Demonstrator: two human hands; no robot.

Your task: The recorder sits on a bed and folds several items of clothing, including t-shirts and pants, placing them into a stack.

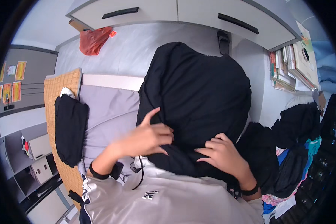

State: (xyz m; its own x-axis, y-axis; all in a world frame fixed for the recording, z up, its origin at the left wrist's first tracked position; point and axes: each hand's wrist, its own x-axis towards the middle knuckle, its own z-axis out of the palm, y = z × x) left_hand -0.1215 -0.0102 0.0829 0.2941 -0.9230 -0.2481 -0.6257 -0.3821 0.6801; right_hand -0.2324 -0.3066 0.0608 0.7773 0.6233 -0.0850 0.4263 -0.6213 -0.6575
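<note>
A large black cloth garment (201, 89) lies spread before me, over my lap and the edge of the bed. My left hand (154, 137) rests on its near left part with the thumb and fingers apart, slightly blurred. On the near right part lies my right hand (218, 154), its fingers bent against the cloth; whether they pinch it I cannot tell. Dark bands circle both wrists. To the left, a folded black garment (71, 130) lies on a woven mat (64, 75) beside a light purple sheet (109, 109).
Black and coloured clothes (291, 162) are heaped at the right. Books and papers (292, 67) stand at the upper right. Beyond the bed, a red plastic bag (93, 42) and a dark slipper (223, 43) lie on the floor below white drawers (156, 16). Shelves (22, 162) stand at the left.
</note>
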